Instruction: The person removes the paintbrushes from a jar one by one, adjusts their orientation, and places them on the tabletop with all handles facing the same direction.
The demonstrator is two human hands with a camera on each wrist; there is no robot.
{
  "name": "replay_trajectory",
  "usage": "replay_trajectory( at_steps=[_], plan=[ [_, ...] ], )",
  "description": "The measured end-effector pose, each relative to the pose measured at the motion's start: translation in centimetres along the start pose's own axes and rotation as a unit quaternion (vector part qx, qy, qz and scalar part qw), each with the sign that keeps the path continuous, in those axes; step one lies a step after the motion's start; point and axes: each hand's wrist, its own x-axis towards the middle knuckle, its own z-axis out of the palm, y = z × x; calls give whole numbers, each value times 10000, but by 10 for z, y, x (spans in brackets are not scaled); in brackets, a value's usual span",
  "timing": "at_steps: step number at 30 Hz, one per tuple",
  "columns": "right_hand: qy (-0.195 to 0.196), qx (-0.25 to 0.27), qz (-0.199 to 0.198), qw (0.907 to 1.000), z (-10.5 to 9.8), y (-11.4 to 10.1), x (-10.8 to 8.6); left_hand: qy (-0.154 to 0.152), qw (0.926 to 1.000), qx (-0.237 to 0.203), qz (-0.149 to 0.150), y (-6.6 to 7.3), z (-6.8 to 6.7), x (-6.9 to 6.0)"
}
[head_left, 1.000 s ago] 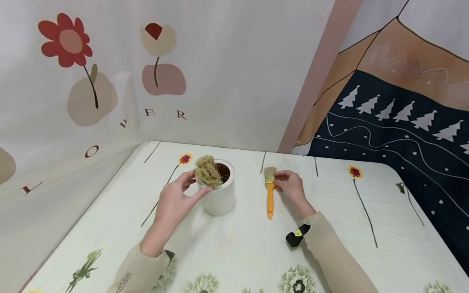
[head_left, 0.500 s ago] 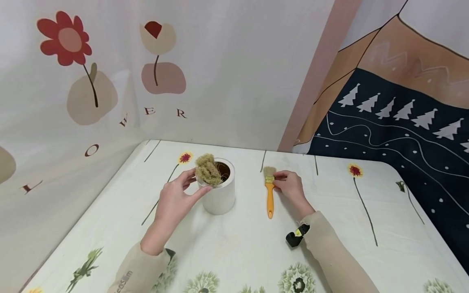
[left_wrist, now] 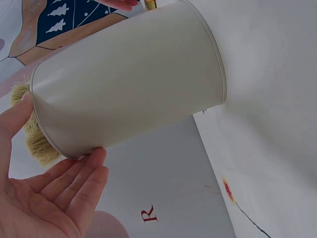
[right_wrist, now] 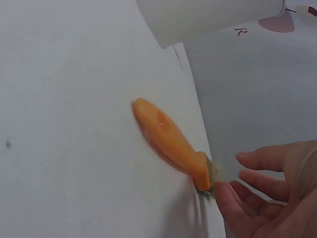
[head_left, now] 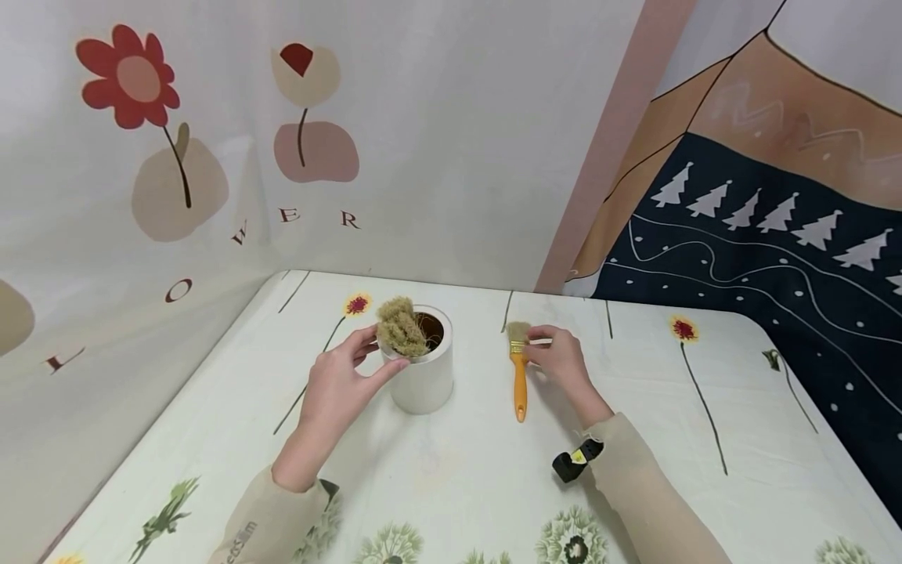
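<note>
My left hand [head_left: 338, 389], fingers loosely extended, touched the white canister [head_left: 424, 388] with the tan fibrous tuft [head_left: 402, 327]. The orange brush [head_left: 519, 380] lay on the desk [head_left: 451, 486] just beside my right hand [head_left: 564, 360], its fingers parted. Patterned cloth [head_left: 451, 157] stood beyond both.

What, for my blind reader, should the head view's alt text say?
A person's left hand touches the rim of a white cylindrical container, upright on white flower-printed cloth, with straw-coloured fibrous material at its mouth. The right hand is at the bristle end of an orange-handled paintbrush.
</note>
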Motion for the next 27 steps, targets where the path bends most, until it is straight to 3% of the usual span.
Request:
replay_trajectory(
  at_steps=[14,27],
  plan=[
    [-119,430,-309,9985,-9,-17,-7,1,10000,-33,-38,2,0,0],
    [-467,1327,-399,9893,-8,-42,-18,6,10000,-23,-33,0,0,0]
  ],
)
